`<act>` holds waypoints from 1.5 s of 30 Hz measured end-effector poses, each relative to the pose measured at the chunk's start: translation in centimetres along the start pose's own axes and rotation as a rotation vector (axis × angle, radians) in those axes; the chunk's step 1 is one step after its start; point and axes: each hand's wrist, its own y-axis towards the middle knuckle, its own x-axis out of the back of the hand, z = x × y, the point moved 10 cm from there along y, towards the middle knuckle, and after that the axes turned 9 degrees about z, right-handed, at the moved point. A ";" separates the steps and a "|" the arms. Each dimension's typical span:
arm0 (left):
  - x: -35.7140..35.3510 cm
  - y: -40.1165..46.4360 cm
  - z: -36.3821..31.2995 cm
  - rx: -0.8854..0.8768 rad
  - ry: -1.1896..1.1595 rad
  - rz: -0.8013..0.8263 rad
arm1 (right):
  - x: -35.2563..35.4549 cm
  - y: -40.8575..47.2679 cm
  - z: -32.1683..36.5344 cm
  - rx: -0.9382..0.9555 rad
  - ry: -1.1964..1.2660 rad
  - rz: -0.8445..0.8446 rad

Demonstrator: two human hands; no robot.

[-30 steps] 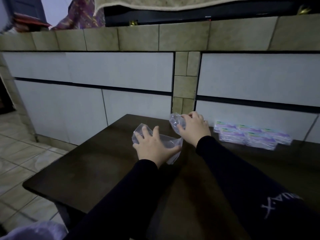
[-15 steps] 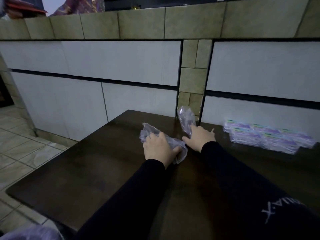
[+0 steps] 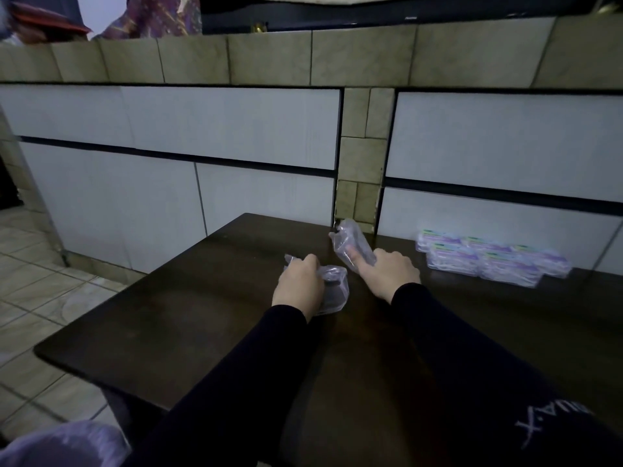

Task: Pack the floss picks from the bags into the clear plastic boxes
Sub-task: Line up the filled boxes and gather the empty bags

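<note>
Two crumpled clear plastic bags lie near the far middle of the dark wooden table [image 3: 188, 318]. My left hand [image 3: 298, 284] grips the nearer bag [image 3: 333, 284], bunching it against the tabletop. My right hand [image 3: 387, 271] holds the farther bag [image 3: 350, 239], which stands up from the table with my thumb inside or behind the film. At the back right sits a stack of clear plastic boxes [image 3: 488, 261] with purple and green labels, apart from both hands. No loose floss picks can be made out.
The table's far edge butts against a counter front with white panels [image 3: 236, 129] and a tiled top [image 3: 364, 59]. Tiled floor [image 3: 43, 298] lies to the left. A pale lilac cloth [image 3: 64, 446] shows at the bottom left corner.
My left hand went from lying flat over its bag to bunching it in a grip. My right hand now holds its bag upright from lower down.
</note>
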 end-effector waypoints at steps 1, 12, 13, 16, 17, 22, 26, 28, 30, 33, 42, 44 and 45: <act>0.0 -0.3 -0.2 -0.015 -0.033 0.004 | 0.2 -0.5 0.1 0.001 0.025 -0.023; 2.1 -4.1 -2.1 -0.098 -0.275 -0.082 | 2.1 -7.0 1.8 0.185 0.115 -0.135; 2.0 -4.3 -2.3 -0.100 -0.283 -0.080 | 2.2 -7.5 1.9 0.198 0.093 -0.128; 2.0 -5.5 -3.1 -0.136 -0.302 -0.072 | 2.7 -8.8 1.5 0.207 0.091 -0.113; 2.0 -5.8 -3.4 -0.149 -0.315 -0.059 | 3.0 -9.2 1.3 0.201 0.103 -0.105; 3.3 -7.5 -3.7 -0.173 -0.344 -0.078 | 4.5 -10.8 1.9 0.209 0.090 -0.126; 6.2 -9.3 -2.9 -0.174 -0.412 -0.194 | 5.6 -11.6 3.9 0.223 0.094 -0.161; 7.9 -10.1 -2.3 -0.171 -0.406 -0.254 | 6.0 -11.9 5.4 0.254 0.120 -0.176; 9.6 -10.9 -1.4 -0.157 -0.363 -0.306 | 5.8 -12.3 7.6 0.300 0.125 -0.174; 11.8 -12.4 0.8 -0.122 -0.340 -0.368 | 5.2 -12.8 11.1 0.366 0.136 -0.150; 19.4 -18.8 10.1 0.063 -0.179 -0.595 | 1.8 -15.2 24.1 0.623 0.175 -0.049; 20.5 -20.1 12.8 0.154 -0.087 -0.646 | 0.5 -16.1 27.0 0.674 0.173 -0.016; 21.0 -20.9 14.4 0.200 -0.059 -0.667 | -0.4 -16.7 28.6 0.698 0.171 0.004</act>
